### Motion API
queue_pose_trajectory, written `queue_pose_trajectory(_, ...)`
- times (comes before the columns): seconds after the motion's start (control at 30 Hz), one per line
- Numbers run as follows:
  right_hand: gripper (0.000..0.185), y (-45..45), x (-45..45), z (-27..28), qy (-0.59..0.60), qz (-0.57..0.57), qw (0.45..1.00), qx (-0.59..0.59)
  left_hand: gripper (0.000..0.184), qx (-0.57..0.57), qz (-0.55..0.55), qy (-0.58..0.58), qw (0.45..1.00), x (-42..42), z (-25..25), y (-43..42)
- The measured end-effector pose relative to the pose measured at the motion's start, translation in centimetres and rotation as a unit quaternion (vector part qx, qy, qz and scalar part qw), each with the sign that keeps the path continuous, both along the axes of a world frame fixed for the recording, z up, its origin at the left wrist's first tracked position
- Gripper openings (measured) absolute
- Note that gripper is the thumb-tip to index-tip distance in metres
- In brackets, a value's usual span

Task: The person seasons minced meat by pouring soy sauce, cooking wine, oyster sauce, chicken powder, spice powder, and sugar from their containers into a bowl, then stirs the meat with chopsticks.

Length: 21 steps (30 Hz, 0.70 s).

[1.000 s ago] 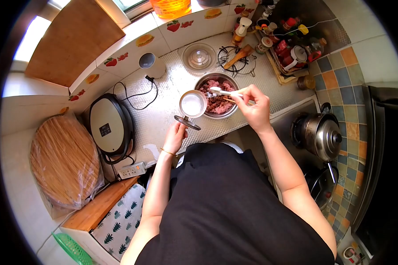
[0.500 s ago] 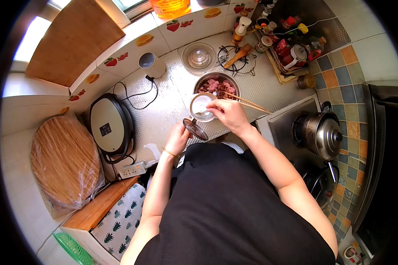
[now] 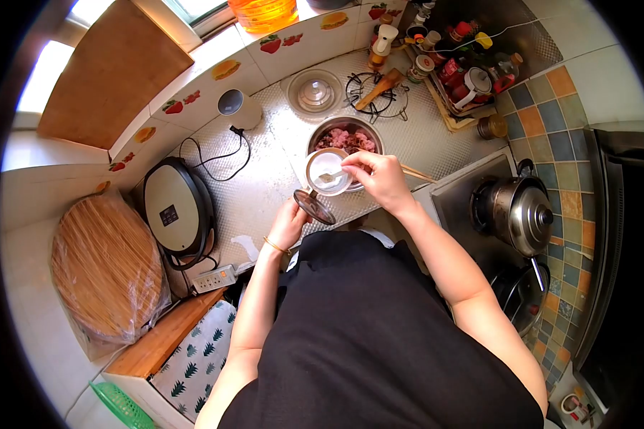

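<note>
My left hand (image 3: 288, 223) is closed around a small white jar (image 3: 313, 181) whose dark see-through lid (image 3: 315, 207) hangs tipped back toward me. White, grainy contents show inside it. Over the jar's mouth my right hand (image 3: 381, 180) pinches a small spoon (image 3: 328, 177), its bowl down in the white contents. Just beyond, partly covered by the jar and right hand, a steel bowl (image 3: 371, 129) holds pink minced meat (image 3: 342, 139). A pair of chopsticks (image 3: 417, 174) sticks out to the right from behind my right hand.
A glass lid (image 3: 314, 94) and a wire stand (image 3: 401, 105) bearing a wooden spatula (image 3: 381, 87) lie behind the bowl. Bottles (image 3: 472, 82) crowd the back right. A steel pot (image 3: 524, 217) sits on the right stove. An electric griddle (image 3: 172, 212) stands at left.
My right hand has shifted slightly to the right, and the spoon shows more clearly inside the jar. The left hand keeps its hold. The view has moved a little.
</note>
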State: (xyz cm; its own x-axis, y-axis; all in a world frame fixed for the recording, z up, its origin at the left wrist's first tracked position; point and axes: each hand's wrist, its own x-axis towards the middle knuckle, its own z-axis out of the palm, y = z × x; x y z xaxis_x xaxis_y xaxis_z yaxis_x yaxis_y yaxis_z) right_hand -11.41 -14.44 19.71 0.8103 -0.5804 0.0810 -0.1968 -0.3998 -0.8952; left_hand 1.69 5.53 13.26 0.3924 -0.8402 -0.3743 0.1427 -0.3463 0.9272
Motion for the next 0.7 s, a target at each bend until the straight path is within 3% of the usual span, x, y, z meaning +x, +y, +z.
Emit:
queue_pose_trajectory(0.1,0.014,-0.5,-0.3,0.0,-0.036,-0.034,0.999,0.018,0.019,0.011,0.001,0.017,1.0,0.4,-0.5,0.0)
queue_pose_trajectory(0.27,0.012,-1.8,-1.1,0.1,-0.046,-0.091,0.98,0.171,0.016,0.025,0.023,0.047,0.998,1.2,-4.7,1.5)
queue_pose_trajectory(0.37,0.012,-2.0,-1.6,0.1,-0.045,-0.12,0.98,0.155,0.017,0.045,0.038,0.047,0.997,1.7,-4.4,2.1)
queue_pose_trajectory(0.5,0.014,-2.2,-2.3,-1.5,-0.034,-0.076,0.994,-0.069,0.024,0.04,0.063,0.045,0.996,2.2,-6.1,3.4)
queue_pose_trajectory(0.7,0.017,-2.1,-2.4,-2.1,-0.045,-0.013,0.973,-0.225,0.025,0.023,0.078,0.038,0.996,2.1,-5.9,3.4)
